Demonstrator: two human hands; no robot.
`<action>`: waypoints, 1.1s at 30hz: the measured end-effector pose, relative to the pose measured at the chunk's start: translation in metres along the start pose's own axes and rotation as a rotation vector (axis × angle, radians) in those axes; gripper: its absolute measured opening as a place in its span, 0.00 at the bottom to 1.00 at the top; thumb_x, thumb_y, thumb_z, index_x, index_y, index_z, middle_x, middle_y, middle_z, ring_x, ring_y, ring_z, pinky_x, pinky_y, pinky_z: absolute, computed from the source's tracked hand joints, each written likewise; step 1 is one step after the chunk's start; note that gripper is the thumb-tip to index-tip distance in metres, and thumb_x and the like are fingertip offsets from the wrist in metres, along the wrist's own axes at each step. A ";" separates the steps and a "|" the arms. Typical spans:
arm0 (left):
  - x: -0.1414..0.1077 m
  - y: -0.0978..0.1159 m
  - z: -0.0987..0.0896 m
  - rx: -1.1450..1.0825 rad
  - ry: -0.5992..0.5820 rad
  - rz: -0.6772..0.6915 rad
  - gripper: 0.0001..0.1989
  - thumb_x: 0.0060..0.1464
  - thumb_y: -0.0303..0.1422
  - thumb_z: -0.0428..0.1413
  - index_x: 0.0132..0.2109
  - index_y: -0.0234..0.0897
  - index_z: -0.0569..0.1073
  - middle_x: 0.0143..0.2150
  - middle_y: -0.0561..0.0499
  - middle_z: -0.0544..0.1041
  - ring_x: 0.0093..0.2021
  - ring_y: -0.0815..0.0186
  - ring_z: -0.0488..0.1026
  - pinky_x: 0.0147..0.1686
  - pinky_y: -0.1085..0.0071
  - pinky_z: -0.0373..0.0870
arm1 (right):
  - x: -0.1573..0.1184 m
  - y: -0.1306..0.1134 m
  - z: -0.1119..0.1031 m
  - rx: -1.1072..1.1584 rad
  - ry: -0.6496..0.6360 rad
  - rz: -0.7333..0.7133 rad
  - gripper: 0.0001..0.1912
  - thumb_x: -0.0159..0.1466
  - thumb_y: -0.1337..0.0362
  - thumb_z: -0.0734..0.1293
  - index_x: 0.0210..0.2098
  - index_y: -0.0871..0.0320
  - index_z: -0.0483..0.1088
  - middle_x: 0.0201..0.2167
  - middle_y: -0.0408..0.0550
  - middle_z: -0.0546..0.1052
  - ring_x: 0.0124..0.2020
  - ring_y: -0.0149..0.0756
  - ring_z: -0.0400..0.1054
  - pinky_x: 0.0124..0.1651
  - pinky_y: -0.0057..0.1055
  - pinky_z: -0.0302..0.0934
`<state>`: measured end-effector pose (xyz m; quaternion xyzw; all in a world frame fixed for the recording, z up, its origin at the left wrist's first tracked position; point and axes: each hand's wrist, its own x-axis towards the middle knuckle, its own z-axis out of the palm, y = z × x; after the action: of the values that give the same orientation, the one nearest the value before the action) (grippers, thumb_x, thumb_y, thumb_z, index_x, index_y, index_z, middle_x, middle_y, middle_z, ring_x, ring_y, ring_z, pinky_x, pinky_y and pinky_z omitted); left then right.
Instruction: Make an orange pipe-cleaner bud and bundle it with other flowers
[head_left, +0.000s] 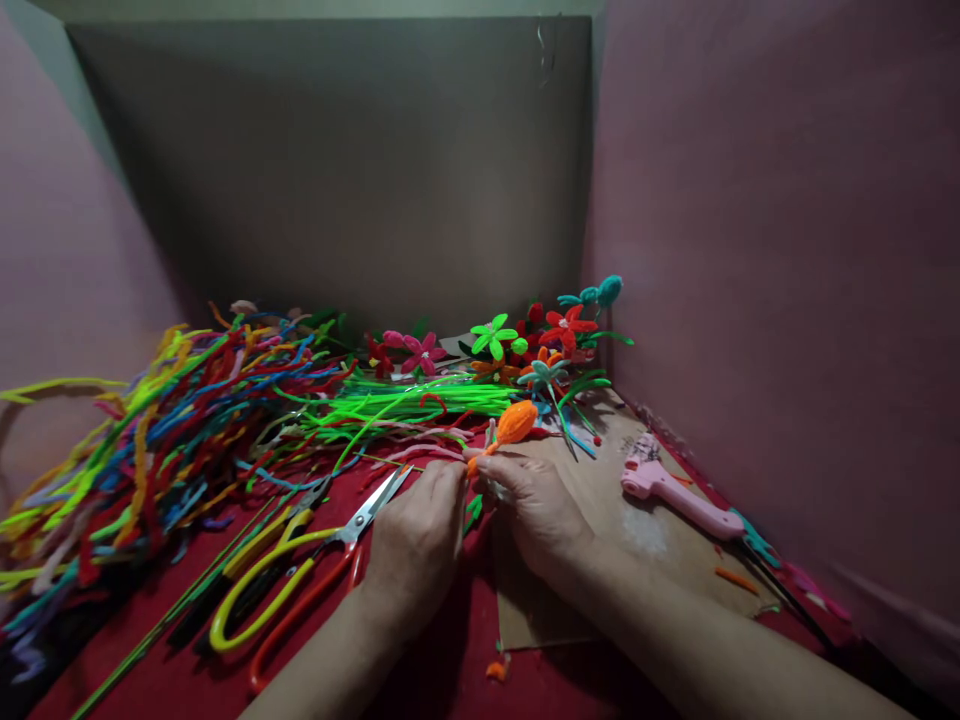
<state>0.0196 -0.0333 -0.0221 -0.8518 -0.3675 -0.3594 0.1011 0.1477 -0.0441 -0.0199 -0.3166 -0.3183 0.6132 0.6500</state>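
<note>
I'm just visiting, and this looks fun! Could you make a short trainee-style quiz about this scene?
1. True or false: the pink plastic gun-shaped tool lies left of the person's right hand.
2. What does that hand pinch?
A) a blue glass cup
B) an orange fuzzy bud
C) a white metal spoon
3. Fill in: the metal-bladed scissors with a yellow loop handle lie nearer the ____ hand.

Key: 1 false; 2 B; 3 left.

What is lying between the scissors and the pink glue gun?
The head view shows the left hand, the right hand with the orange bud, and some brown board.
</note>
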 end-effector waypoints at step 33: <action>0.007 0.005 -0.023 -0.805 -0.177 -0.535 0.11 0.51 0.38 0.54 0.26 0.36 0.69 0.18 0.57 0.63 0.18 0.74 0.58 0.18 0.78 0.56 | 0.001 -0.002 -0.004 -0.101 -0.153 -0.117 0.05 0.51 0.64 0.71 0.22 0.58 0.74 0.22 0.41 0.72 0.27 0.31 0.63 0.35 0.30 0.58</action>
<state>0.0141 -0.0431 -0.0006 -0.7262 -0.4124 -0.4126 -0.3637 0.1521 -0.0436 -0.0203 -0.2820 -0.4156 0.5798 0.6415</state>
